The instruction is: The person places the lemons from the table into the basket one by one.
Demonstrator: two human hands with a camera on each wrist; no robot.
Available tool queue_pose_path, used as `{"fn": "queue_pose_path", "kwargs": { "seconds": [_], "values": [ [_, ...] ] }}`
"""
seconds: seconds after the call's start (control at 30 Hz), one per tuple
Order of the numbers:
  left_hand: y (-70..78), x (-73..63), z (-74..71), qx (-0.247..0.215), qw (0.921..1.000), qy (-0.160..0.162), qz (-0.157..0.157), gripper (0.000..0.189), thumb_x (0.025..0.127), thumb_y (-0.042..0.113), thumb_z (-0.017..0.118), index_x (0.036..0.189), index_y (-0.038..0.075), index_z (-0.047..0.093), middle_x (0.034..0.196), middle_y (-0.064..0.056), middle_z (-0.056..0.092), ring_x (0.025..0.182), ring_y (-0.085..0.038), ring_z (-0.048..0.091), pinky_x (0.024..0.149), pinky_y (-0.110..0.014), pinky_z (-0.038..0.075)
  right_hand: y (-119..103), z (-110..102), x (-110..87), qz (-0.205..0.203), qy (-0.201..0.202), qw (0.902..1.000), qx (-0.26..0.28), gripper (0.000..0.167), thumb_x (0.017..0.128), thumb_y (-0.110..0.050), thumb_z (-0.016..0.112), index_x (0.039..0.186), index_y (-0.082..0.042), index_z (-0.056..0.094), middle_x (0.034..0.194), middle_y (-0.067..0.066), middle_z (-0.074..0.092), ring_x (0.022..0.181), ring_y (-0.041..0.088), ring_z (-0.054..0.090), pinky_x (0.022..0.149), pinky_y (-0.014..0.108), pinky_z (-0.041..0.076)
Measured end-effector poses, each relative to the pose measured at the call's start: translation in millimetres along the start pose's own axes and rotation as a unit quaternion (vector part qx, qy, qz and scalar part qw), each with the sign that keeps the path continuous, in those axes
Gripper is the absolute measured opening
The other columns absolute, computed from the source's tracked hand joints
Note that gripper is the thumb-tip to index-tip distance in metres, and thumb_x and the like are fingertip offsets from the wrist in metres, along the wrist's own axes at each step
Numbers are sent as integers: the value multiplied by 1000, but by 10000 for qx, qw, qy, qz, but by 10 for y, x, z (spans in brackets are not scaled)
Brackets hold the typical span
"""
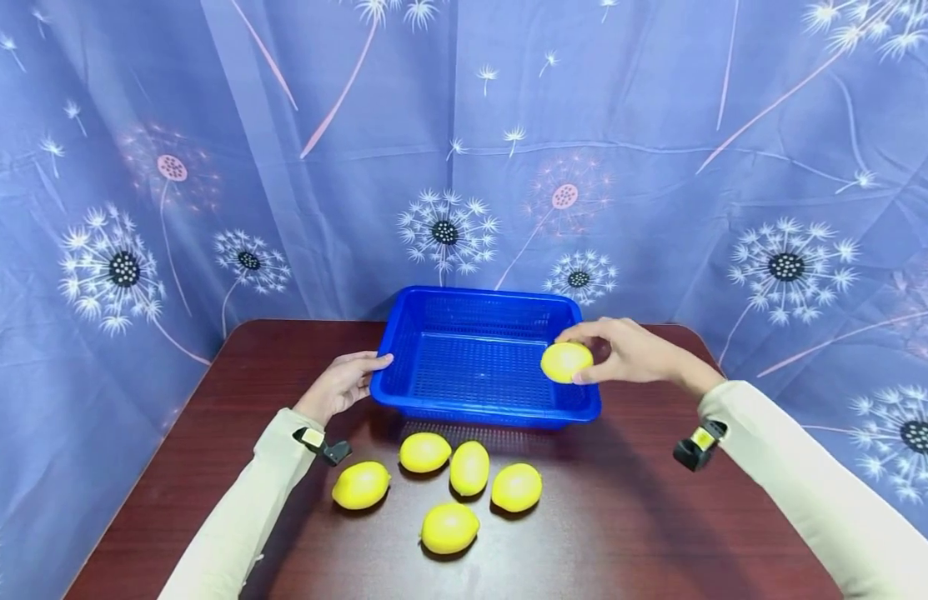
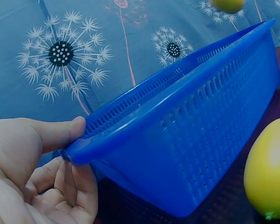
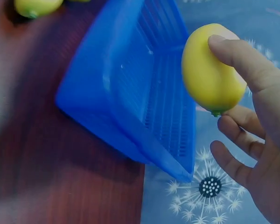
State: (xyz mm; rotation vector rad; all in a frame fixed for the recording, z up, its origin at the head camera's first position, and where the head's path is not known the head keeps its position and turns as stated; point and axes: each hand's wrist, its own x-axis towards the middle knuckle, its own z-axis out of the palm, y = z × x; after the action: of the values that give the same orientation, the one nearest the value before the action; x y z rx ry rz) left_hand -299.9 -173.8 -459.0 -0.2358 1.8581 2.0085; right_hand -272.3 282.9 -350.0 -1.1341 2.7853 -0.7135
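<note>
Lemon [image 1: 567, 362], yellow with a green stem end, is held above the right end of a blue plastic basket [image 1: 482, 410], apart from its floor. The left wrist view confirms it is higher than the rim. The right hand [image 1: 632, 350] grips this fruit: the thumb presses one side and fingers support the other; in the right wrist view the remaining fingers are bent and free of it.

The left hand [image 1: 343, 385] grips the left end of the basket, thumb laid over the rim and fingers curled beneath it.

The basket is rectangular, perforated, and opens upward at the far side of a reddish-brown table [image 1: 659, 517]. Whether its base lies fully flat cannot be told.

Five further lemons lie on the table on the near side of the basket: a leftmost lemon [image 1: 362, 485], a rear lemon [image 1: 424, 452], a middle lemon [image 1: 469, 468] just beside it, a rightmost lemon [image 1: 517, 487], and a nearest lemon [image 1: 449, 528] in front of the others.

Both forearms wear pale sleeves [image 1: 794, 483], each wrist fitted with a small black camera [image 1: 699, 446]. Behind the table hangs a blue curtain [image 1: 343, 208] printed with dandelions.
</note>
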Motion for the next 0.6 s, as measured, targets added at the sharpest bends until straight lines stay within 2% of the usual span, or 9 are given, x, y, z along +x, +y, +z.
{"fn": "queue_pose_path", "kwargs": {
  "seconds": [0.13, 0.23, 0.37, 0.5, 0.6],
  "values": [
    [8, -13, 4, 29, 10000, 72, 2, 49, 99, 23, 70, 138, -2, 55, 97, -1, 73, 82, -13, 68, 73, -23, 58, 114, -61, 263, 208, -77, 9997, -67, 51, 83, -30, 87, 129, -20, 69, 116, -3, 71, 82, 19, 62, 70, 30, 52],
    [17, -6, 17, -81, 9999, 79, 12, 44, 99, 22, 70, 134, -1, 57, 93, 0, 74, 79, -12, 69, 73, -24, 59, 210, -75, 424, 295, -44, 9994, -156, 51, 83, -30, 87, 129, -19, 69, 123, 1, 71, 90, 19, 63, 74, 33, 51],
    [24, 7, 25, -212, 9998, 64, 31, 41, 99, 20, 70, 131, -1, 59, 89, 2, 75, 76, -11, 69, 73, -25, 59, 352, -50, 608, 454, -46, 9988, -182, 53, 83, -30, 87, 130, -17, 68, 119, 6, 72, 100, 22, 65, 81, 43, 51],
    [11, 15, 13, -221, 9997, 71, 49, 45, 99, 20, 70, 134, -3, 57, 90, 0, 75, 76, -12, 69, 73, -25, 60, 483, 14, 745, 704, -98, 9974, -137, 55, 82, -27, 87, 132, -15, 66, 115, 10, 72, 106, 28, 64, 89, 53, 50],
    [-14, 18, 0, -186, 9998, 81, 52, 47, 98, 21, 71, 135, -4, 56, 92, -1, 75, 77, -12, 70, 73, -25, 60, 546, 71, 823, 878, -173, 9960, -49, 55, 83, -24, 87, 132, -14, 66, 116, 12, 71, 109, 30, 64, 92, 55, 49]
  ]
}}
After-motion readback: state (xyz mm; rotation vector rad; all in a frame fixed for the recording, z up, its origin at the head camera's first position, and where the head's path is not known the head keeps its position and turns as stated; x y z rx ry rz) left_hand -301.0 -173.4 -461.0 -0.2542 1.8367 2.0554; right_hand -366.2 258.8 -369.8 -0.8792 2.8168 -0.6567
